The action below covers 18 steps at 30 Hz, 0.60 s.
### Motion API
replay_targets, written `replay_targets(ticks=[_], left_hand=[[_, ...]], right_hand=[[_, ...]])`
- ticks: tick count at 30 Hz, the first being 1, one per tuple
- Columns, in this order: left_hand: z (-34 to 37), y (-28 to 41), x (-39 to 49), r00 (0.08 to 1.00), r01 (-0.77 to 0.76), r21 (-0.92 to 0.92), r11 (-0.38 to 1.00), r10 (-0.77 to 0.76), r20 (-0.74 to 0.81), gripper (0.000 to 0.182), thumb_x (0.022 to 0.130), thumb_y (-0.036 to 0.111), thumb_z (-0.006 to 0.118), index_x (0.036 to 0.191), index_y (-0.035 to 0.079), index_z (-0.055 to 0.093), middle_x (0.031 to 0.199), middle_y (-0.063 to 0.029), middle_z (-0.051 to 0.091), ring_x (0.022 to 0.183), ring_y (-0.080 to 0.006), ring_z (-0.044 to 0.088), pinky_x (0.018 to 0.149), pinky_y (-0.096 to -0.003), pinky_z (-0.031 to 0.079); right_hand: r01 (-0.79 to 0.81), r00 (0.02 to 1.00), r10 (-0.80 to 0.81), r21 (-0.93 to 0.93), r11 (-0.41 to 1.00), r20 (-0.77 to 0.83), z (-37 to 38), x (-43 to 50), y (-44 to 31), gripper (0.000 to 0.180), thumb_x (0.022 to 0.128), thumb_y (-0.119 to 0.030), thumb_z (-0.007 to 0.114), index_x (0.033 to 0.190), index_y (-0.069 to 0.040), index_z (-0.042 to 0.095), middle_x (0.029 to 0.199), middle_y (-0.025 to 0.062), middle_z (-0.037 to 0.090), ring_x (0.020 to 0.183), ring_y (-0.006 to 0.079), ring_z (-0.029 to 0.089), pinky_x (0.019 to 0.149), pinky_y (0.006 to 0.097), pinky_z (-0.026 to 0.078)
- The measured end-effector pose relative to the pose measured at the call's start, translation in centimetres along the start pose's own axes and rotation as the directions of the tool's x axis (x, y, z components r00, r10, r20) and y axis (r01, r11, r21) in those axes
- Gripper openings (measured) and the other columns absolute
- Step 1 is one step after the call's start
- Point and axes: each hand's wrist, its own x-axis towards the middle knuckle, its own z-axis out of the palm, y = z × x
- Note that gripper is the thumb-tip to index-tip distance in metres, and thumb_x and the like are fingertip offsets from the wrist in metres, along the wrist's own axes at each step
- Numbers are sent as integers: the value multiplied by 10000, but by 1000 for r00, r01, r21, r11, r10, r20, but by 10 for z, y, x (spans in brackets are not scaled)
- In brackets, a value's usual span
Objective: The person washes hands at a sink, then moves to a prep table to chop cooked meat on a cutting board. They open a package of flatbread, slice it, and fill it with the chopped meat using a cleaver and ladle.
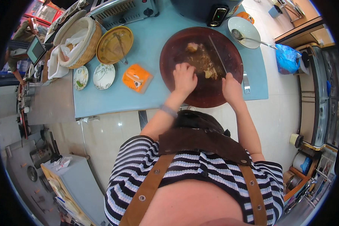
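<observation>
A round dark-red chopping board point(169, 50) lies before me at the table's front edge. My right hand point(232, 88) grips the handle of a knife point(218, 55), its blade seen nearly edge-on and pointing away over the board. My left hand point(185, 77) is curled above the board's left part; whether anything is under its fingers cannot be told. Between the hands lies a strip of chopped brownish food point(207, 63), perhaps meat. One larger chunk point(192, 47) sits farther back, apart from both hands.
Right of the board are a metal utensil point(246, 82) and a white bowl point(248, 26) with a spoon. An orange packet point(137, 78), two small plates point(104, 76), a yellow-brown bowl point(113, 53) and a lined wicker basket point(89, 48) stand left. A dark cooker point(197, 12) is behind.
</observation>
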Motion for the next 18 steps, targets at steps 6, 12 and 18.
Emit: replay_targets(ticks=[6,12,18], left_hand=[[-17,-13,-26,999,1,-29,1000,-2,-50,242,706,112,701,945,112,663,1035,-71,566,1031,-303,485,838,-421,415],[-80,-58,-46,968,62,22,998,-55,-246,259,726,136,738,961,80,644,1008,-104,576,994,-320,507,858,-420,426],[-150,-133,-41,829,287,180,941,-150,-538,276,733,136,711,987,73,625,1005,-128,560,980,-343,491,870,-453,407]], right_hand=[[-35,999,35,20,999,0,-3,1,12,179,949,-174,505,936,0,464,807,284,630,802,497,605,702,566,473],[-28,1000,27,34,999,5,-1,-2,16,170,955,-163,490,934,4,465,814,302,613,806,500,591,682,569,450],[46,999,-45,-23,999,23,-2,-10,13,180,966,-162,494,917,5,450,783,297,592,777,515,568,632,557,425]])
